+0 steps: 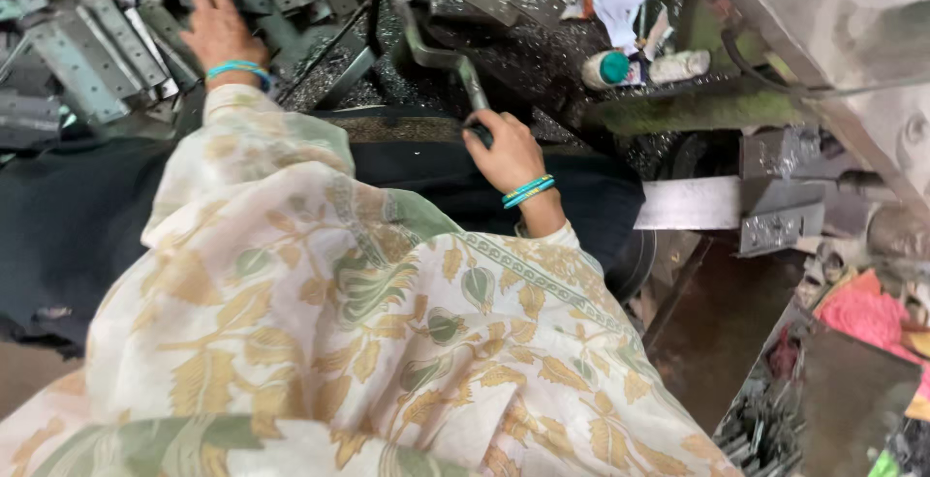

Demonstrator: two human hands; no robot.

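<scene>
My left hand [221, 31] reaches up to the top left into a heap of grey metal brackets [87, 51]; its fingers lie on the pieces, and whether it grips one is hidden. My right hand [506, 153] is closed around the dark grip of a bent metal lever [441, 56] that runs up toward a machine at the top centre. Both wrists wear turquoise bangles. A cream cloth with yellow and green leaf print [339, 332] covers my arms and fills the lower frame.
A white bottle with a green cap [612, 67] lies beside crumpled white paper at the top. A metal machine frame [833, 22] stands at the right, with a steel block [775, 215] below it. Small metal parts [765, 429] and pink cloth [867, 312] sit at the lower right.
</scene>
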